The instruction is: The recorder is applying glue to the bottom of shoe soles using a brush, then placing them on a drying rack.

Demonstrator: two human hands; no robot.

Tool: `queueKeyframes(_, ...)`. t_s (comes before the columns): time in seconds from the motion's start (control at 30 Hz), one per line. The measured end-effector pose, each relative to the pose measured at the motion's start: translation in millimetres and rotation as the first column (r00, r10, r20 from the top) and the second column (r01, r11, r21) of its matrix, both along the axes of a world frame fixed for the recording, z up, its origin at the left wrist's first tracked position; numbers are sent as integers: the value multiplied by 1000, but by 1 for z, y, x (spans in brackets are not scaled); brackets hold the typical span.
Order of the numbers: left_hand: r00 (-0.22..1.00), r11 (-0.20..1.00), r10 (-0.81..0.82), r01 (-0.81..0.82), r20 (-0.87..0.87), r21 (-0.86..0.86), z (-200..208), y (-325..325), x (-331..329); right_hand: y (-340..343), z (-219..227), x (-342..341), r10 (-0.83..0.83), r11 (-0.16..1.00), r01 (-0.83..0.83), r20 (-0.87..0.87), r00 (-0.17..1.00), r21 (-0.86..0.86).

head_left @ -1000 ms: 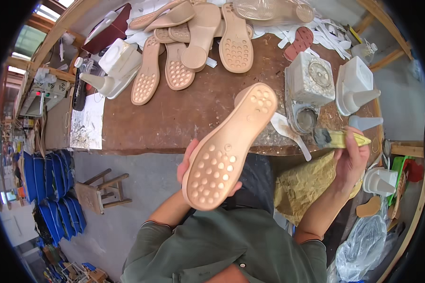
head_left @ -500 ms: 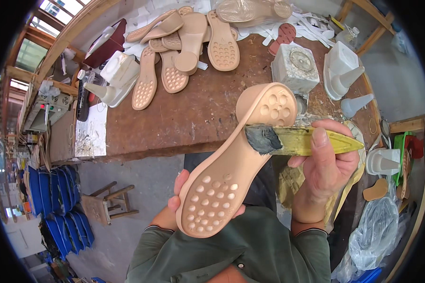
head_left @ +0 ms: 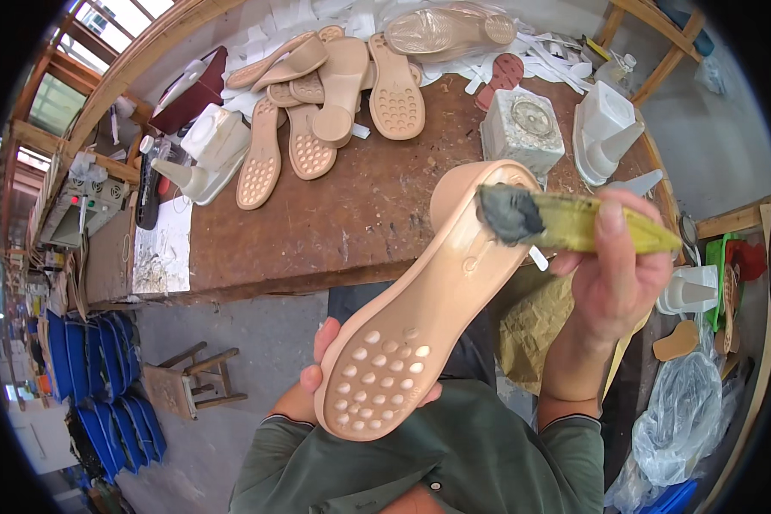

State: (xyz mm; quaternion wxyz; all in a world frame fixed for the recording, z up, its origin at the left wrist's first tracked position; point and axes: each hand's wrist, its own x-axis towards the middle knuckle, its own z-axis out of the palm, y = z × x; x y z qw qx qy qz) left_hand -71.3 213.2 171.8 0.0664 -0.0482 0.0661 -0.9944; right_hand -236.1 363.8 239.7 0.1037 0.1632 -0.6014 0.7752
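Note:
A tan heeled shoe sole (head_left: 454, 283) is held tilted in front of me, its dimpled inner face toward me. My left hand (head_left: 321, 360) is closed round its broad toe end, mostly hidden beneath it. In my right hand (head_left: 618, 278), thumb on top, is a flat brush (head_left: 565, 221) with a yellow handle and a dark, caked head. The brush head lies over the heel end and hides most of the heel's round dimples. Whether the bristles press on the surface is hard to tell. A small white strip (head_left: 538, 258) shows beside the sole's edge, below the brush.
More tan soles (head_left: 397, 94) are heaped at the back of the brown worktable (head_left: 317, 231). White plastic containers (head_left: 522, 128) with spouts or lids stand left and right. A wooden stool (head_left: 188, 377) is on the floor at left. Clear plastic bags (head_left: 677, 420) hang at lower right.
My right hand and the brush have moved up and right, from the sole's waist to its heel end. The sole has shifted slightly down, still in my left hand.

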Motion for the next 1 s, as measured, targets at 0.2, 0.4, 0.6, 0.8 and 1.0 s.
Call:
queueKeyframes(0.2, 934, 967, -27, -65, 355, 245, 0, -5, 5, -9, -12, 41, 30, 999, -30, 8, 1000, 22)
queueKeyframes(0.4, 877, 925, -214, 323, 430, -200, 10, -23, -15, -22, -22, 57, 0, 994, 0, 1, 1000, 113)
queueKeyframes(0.6, 927, 923, -372, 365, 43, 118, -13, -26, -32, -26, -30, 65, 125, 973, -104, -91, 988, 204)
queueKeyframes(0.8, 899, 953, -302, 272, -318, -136, -37, -24, -48, -32, -31, 76, 163, 969, -147, -66, 984, 197)
queueKeyframes(1.0, 941, 962, -139, 55, -309, -267, -44, -19, -47, -32, -35, 87, 229, 942, -200, -79, 970, 271)
